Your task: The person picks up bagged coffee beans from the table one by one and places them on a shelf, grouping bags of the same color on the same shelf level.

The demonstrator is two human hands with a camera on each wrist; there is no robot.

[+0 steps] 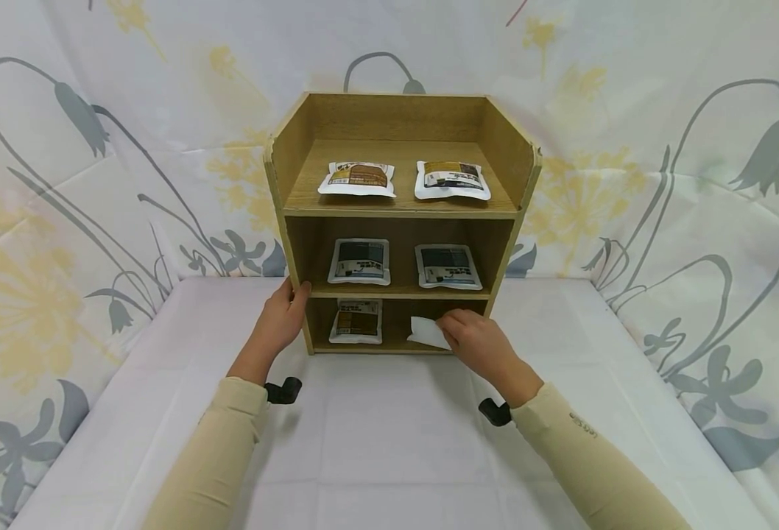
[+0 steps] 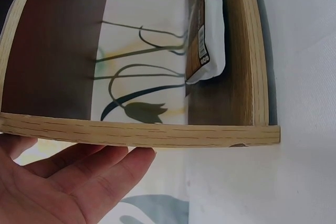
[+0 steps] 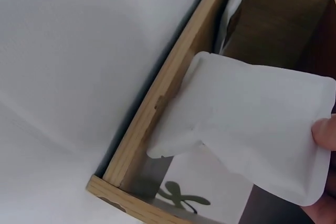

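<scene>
A small wooden shelf with three levels stands against the backdrop. My left hand holds its left side panel, fingers along the outer face in the left wrist view. My right hand pinches a white pouch by its edge, at the right of the bottom level. In the right wrist view the pouch shows its plain white side, tilted inside the compartment, thumb on top. Left of it, a pouch with a brown label lies on the bottom level.
Two pouches with dark labels, left and right, lie on the middle level. On the top level are a brown-labelled pouch and a yellow-and-dark one. A white cloth covers the table; a flower-patterned backdrop surrounds it.
</scene>
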